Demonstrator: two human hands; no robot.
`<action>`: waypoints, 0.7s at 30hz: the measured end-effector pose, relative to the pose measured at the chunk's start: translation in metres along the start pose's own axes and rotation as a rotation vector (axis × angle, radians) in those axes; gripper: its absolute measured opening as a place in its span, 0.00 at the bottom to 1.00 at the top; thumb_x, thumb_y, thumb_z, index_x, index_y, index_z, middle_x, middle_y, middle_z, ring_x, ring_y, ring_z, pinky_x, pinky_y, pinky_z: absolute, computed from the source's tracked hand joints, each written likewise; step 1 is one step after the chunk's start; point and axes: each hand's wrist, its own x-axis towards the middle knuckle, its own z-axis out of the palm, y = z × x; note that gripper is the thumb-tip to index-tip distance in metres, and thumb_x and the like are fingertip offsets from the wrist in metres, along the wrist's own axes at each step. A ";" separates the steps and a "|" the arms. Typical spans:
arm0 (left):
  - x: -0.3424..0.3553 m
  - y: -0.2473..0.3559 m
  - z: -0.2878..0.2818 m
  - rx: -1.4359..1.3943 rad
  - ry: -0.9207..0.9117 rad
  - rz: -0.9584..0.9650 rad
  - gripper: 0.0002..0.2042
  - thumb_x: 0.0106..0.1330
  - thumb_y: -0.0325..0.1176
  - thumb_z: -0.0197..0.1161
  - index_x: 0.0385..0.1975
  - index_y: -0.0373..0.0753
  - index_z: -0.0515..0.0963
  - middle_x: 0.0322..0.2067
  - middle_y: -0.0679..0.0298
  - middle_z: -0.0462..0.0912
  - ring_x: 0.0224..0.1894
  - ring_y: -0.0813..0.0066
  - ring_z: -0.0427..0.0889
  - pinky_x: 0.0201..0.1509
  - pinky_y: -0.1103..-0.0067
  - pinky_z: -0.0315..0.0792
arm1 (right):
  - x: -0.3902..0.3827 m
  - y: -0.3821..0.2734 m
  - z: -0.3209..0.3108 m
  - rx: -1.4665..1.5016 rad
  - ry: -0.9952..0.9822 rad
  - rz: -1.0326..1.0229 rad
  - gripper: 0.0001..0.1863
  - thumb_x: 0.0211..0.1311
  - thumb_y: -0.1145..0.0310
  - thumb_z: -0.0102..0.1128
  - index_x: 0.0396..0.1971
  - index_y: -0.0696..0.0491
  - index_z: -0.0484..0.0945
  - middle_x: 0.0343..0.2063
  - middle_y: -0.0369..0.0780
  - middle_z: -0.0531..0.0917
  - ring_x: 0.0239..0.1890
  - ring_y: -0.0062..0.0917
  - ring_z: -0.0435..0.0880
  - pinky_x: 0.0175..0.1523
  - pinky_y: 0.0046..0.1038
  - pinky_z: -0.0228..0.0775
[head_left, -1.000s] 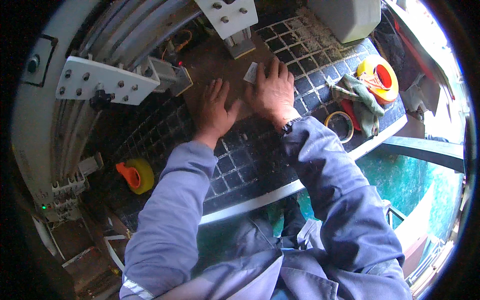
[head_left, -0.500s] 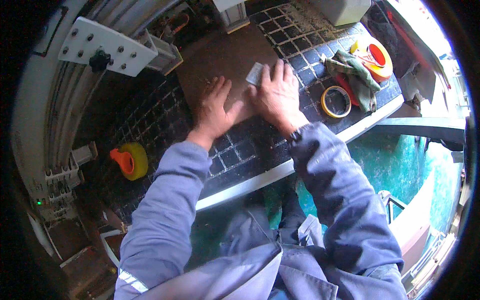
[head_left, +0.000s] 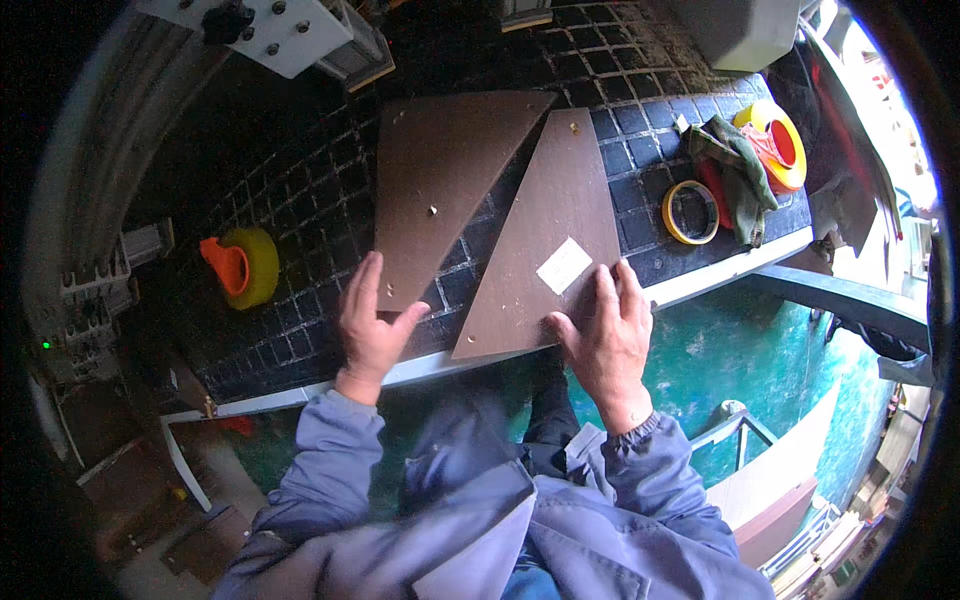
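Note:
Two brown wooden boards with slanted edges lie side by side on the black gridded machine table, a narrow wedge-shaped gap between them. On the left board (head_left: 450, 150), small holes and chips show. My left hand (head_left: 370, 330) rests at its near end, fingers stretched and thumb apart. The right board (head_left: 545, 205) carries a white label (head_left: 564, 265) and reaches over the table's front edge. Next to that label, my right hand (head_left: 610, 335) lies along the board's near right side, fingers extended and thumb spread. Neither hand is closed round anything.
A yellow-and-orange tape dispenser (head_left: 248, 268) stands at the left. To the right are a tape roll (head_left: 690, 212), a dark green cloth (head_left: 735, 170) and another tape dispenser (head_left: 785, 150). White machine parts (head_left: 275, 30) overhang the far left. A pale strip (head_left: 690, 284) edges the table.
The brown piece under my hands now shows as two separate boards, closer to me. Both hands have drawn back toward the table's front edge, and the view has shifted.

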 end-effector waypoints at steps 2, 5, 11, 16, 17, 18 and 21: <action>0.006 -0.009 -0.006 0.001 -0.046 -0.041 0.44 0.46 0.32 0.87 0.68 0.38 0.75 0.68 0.48 0.77 0.67 0.47 0.79 0.71 0.63 0.75 | -0.008 0.006 -0.001 0.063 0.092 0.008 0.52 0.50 0.54 0.85 0.72 0.59 0.67 0.62 0.57 0.75 0.61 0.54 0.77 0.65 0.48 0.72; 0.023 -0.019 -0.012 -0.069 -0.065 -0.053 0.39 0.48 0.26 0.84 0.66 0.41 0.77 0.69 0.48 0.77 0.69 0.50 0.79 0.73 0.64 0.74 | -0.017 0.015 -0.003 0.142 0.067 0.108 0.55 0.49 0.56 0.86 0.73 0.59 0.63 0.54 0.55 0.78 0.56 0.52 0.78 0.61 0.46 0.74; 0.057 -0.030 -0.015 -0.125 -0.132 -0.146 0.38 0.56 0.19 0.75 0.71 0.42 0.73 0.70 0.53 0.77 0.71 0.58 0.77 0.76 0.68 0.69 | -0.025 0.019 -0.004 0.276 -0.006 0.218 0.50 0.49 0.61 0.88 0.69 0.60 0.66 0.49 0.50 0.80 0.47 0.43 0.83 0.54 0.41 0.79; 0.077 -0.047 -0.011 -0.289 -0.196 -0.187 0.38 0.60 0.19 0.72 0.74 0.41 0.71 0.69 0.55 0.77 0.71 0.63 0.76 0.76 0.68 0.67 | -0.036 0.002 -0.002 0.545 -0.137 0.368 0.43 0.54 0.66 0.85 0.66 0.59 0.69 0.36 0.44 0.85 0.35 0.33 0.89 0.42 0.32 0.84; 0.083 -0.052 -0.009 -0.362 -0.213 -0.195 0.38 0.60 0.19 0.72 0.74 0.40 0.70 0.70 0.54 0.76 0.71 0.63 0.75 0.77 0.68 0.66 | -0.037 -0.004 0.003 0.466 -0.114 0.295 0.40 0.56 0.69 0.83 0.66 0.59 0.68 0.32 0.43 0.87 0.32 0.32 0.90 0.40 0.31 0.84; 0.089 -0.056 -0.008 -0.457 -0.222 -0.184 0.37 0.61 0.19 0.71 0.74 0.39 0.70 0.71 0.54 0.75 0.72 0.62 0.74 0.77 0.68 0.65 | -0.040 -0.010 0.006 0.514 -0.175 0.335 0.39 0.58 0.70 0.81 0.66 0.59 0.67 0.35 0.45 0.88 0.34 0.32 0.91 0.42 0.32 0.85; 0.101 -0.061 -0.005 -0.547 -0.036 -0.219 0.35 0.63 0.24 0.71 0.73 0.36 0.70 0.72 0.51 0.74 0.73 0.59 0.73 0.77 0.66 0.66 | -0.044 -0.024 0.015 0.593 -0.199 0.195 0.39 0.60 0.72 0.80 0.67 0.61 0.66 0.35 0.44 0.87 0.35 0.29 0.90 0.43 0.29 0.84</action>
